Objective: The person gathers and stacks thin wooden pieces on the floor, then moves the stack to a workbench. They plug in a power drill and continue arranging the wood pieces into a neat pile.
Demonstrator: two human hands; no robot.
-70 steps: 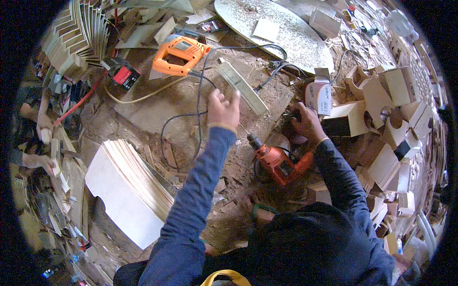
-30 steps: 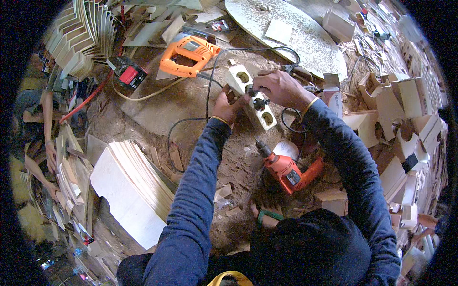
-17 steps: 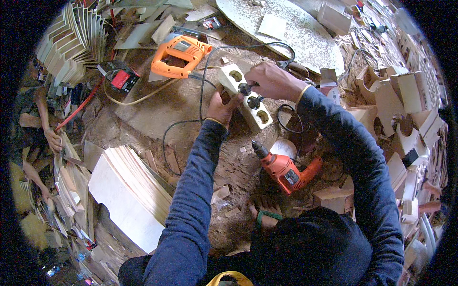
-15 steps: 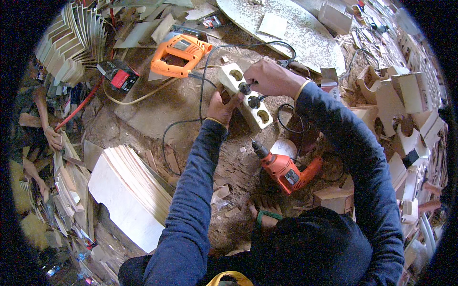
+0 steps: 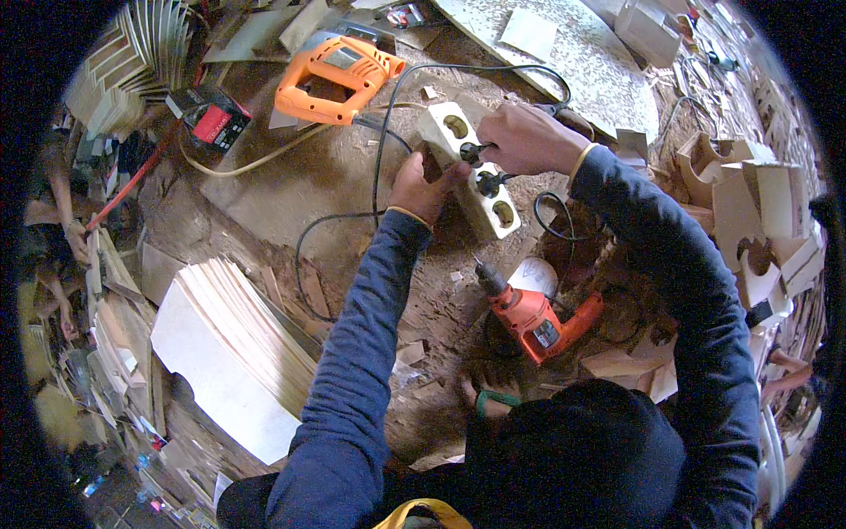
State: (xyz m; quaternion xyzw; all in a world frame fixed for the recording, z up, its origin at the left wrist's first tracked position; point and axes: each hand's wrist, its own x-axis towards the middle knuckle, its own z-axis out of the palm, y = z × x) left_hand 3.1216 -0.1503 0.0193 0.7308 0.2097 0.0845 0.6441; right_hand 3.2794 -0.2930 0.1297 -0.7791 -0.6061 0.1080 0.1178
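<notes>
The white power strip sits just above the centre of the frame, slanting from upper left to lower right, with round sockets along its face. The left hand grips its left edge, thumb reaching across toward the sockets. The right hand pinches a black plug at the second socket from the top — whether it is fully seated is hard to tell, as the fingers cover part of it. Just below, another plug sits in the next socket, and the lowest socket is bare.

An orange-red drill lies below and right of the strip, its bit pointing up and left. In the upper left of the frame are an orange saw and a black and red box; a stack of curved wood sheets lies at lower left — all on the dusty floor
</notes>
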